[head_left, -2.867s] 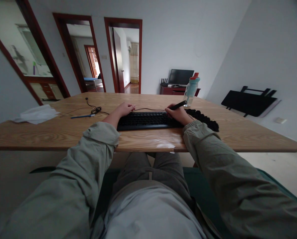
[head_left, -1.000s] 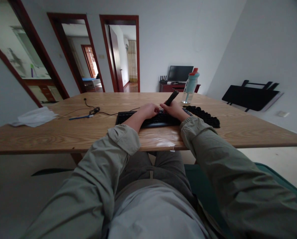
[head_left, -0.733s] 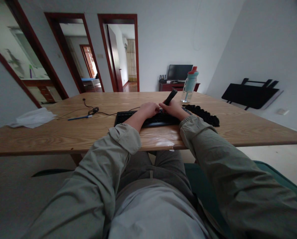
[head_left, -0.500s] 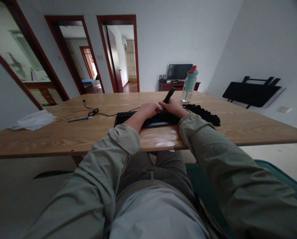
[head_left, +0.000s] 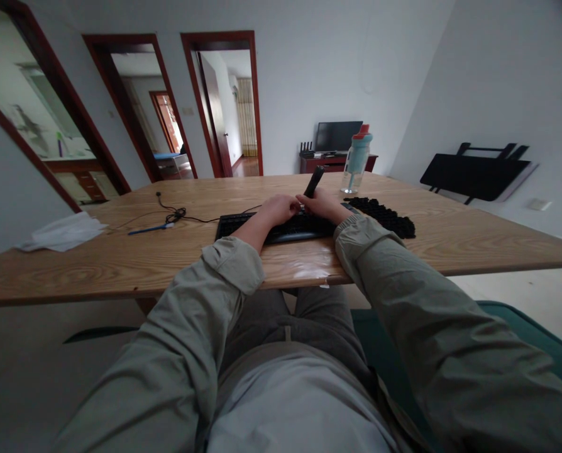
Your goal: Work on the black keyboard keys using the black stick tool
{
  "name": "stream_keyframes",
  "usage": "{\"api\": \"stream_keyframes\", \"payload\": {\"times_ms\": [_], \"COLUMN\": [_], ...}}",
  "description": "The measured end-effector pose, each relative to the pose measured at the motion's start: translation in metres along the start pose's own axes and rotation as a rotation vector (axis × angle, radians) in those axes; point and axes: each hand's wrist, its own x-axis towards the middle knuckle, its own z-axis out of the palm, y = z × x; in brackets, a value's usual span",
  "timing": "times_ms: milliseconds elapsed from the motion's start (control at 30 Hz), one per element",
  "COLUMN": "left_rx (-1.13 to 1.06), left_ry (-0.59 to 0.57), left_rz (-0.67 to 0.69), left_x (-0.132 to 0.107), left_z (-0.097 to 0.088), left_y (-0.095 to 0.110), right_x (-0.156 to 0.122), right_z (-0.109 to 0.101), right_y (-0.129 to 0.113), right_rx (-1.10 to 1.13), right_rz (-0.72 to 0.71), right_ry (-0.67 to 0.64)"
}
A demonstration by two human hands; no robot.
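Note:
A black keyboard (head_left: 290, 235) lies near the table's front edge, its middle mostly hidden under my hands. My right hand (head_left: 322, 205) is closed around a tool with a thick black handle (head_left: 314, 180). The handle tilts up and to the right, while its lower end is hidden by my fingers at the keyboard. My left hand (head_left: 281, 209) rests over the keyboard, its curled fingers meeting the right hand's fingertips; what they hold, if anything, is hidden. Right of the keyboard lies a long pile of small black pieces that look like loose keycaps (head_left: 385, 217).
A clear water bottle (head_left: 355, 163) with a red lid stands behind the pile. On the left of the wooden table (head_left: 168, 270) are a coiled black cable (head_left: 176, 215), a blue toothbrush-like stick (head_left: 146, 229) and crumpled white cloth or paper (head_left: 64, 231).
Both hands and the black handle have shifted slightly left, the handle's top sitting a little lower. The whole view has moved a little as well. The grip looks the same.

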Motion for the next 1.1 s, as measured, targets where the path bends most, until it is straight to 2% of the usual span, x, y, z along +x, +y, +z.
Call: {"api": "stream_keyframes", "payload": {"times_ms": [133,467,733,933,1100], "left_rx": [-0.020,0.000,-0.084,-0.088,-0.080], "left_ry": [0.022,0.030,0.075,0.045,0.021], "left_rz": [0.013,0.045,0.070,0.051,0.043], "left_x": [0.001,0.001,0.002,0.004,0.004], "left_z": [0.002,0.004,0.008,0.011,0.010], "left_y": [-0.001,-0.003,-0.008,-0.008,-0.007], "right_x": [0.002,-0.003,0.002,0.007,0.006], "right_z": [0.001,0.000,0.000,0.004,0.004], "right_y": [0.003,0.005,0.012,0.018,0.014], "right_rx": [0.014,-0.018,0.034,0.029,0.025], "right_rz": [0.020,-0.053,-0.001,-0.025,-0.037], "right_ry": [-0.018,0.005,0.001,0.032,0.030]}}
